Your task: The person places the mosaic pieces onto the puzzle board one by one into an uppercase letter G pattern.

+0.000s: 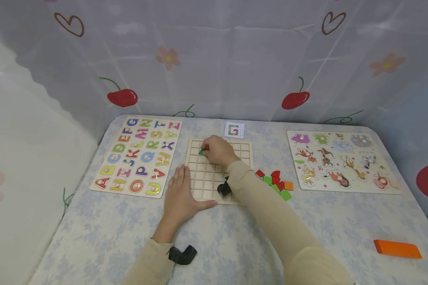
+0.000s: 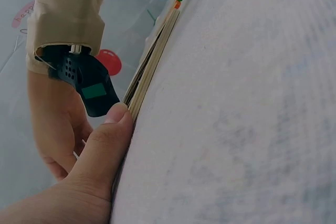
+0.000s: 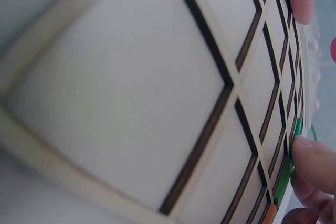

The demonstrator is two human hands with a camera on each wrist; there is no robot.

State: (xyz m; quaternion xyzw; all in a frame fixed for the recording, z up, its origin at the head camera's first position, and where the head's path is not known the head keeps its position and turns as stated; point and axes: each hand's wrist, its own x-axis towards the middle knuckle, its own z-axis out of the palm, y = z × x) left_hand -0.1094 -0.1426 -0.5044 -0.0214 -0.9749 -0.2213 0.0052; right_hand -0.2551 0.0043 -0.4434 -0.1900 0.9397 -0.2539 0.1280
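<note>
A wooden grid board [image 1: 198,184] lies in the middle of the table. My right hand [image 1: 218,150] reaches over its far left part and pinches a small green tile [image 1: 201,152] between thumb and fingers. In the right wrist view, a green tile [image 3: 283,182] and an orange tile [image 3: 270,214] lie in cells along the board's edge near those fingers. My left hand [image 1: 180,196] rests at the near left corner, fingers straight along the left side and thumb spread along the near edge. The right hand and forearm hide part of the grid.
Loose red, green and orange tiles [image 1: 286,194] lie right of the board. Behind it is a pattern card [image 1: 234,130]. A letter puzzle [image 1: 128,156] lies left, an animal puzzle [image 1: 342,162] right, and an orange block [image 1: 397,249] near the front right.
</note>
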